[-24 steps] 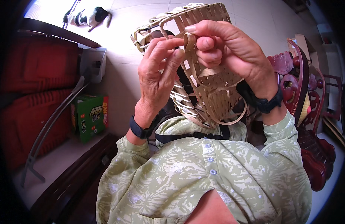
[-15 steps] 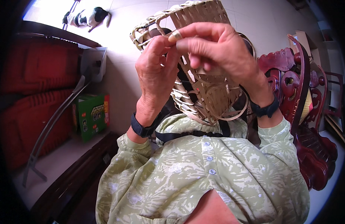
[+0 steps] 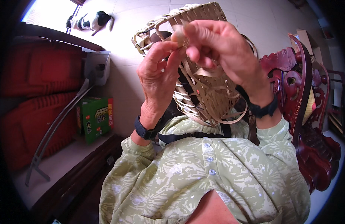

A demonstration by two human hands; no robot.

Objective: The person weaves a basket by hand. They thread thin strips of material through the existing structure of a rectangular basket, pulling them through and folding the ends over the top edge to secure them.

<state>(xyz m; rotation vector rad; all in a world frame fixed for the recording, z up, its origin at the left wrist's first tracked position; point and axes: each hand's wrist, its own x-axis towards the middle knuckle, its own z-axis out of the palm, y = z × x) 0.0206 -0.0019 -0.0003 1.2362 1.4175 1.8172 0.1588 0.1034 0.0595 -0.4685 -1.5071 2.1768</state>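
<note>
A woven basket [image 3: 211,12] of flat tan strips lies tilted across my lap, its looped rim [image 3: 142,39] towards the far left. Above that rim my left hand [image 3: 157,72] pinches a thin pale weaving strip [image 3: 177,29] between thumb and forefinger. My right hand [image 3: 226,48] closes on the same strip close by, thumb against forefinger, the other fingers curled; it is slightly smeared by motion. A loose end of strip [image 3: 236,121] curves out in a loop below my right wrist. My hands hide part of the basket's middle.
Red padded seats [image 3: 38,71] and a grey bin [image 3: 103,71] stand at the left, with a green box [image 3: 94,119] and a metal-framed stand [image 3: 55,136] nearby. A black-and-white dog [image 3: 91,21] lies on the far-left floor. Carved dark-red chairs [image 3: 303,112] are at the right.
My right hand has lifted slightly and turned, drawing near my left fingertips. The strip between them now shows more above the pinch. The view has shifted a little.
</note>
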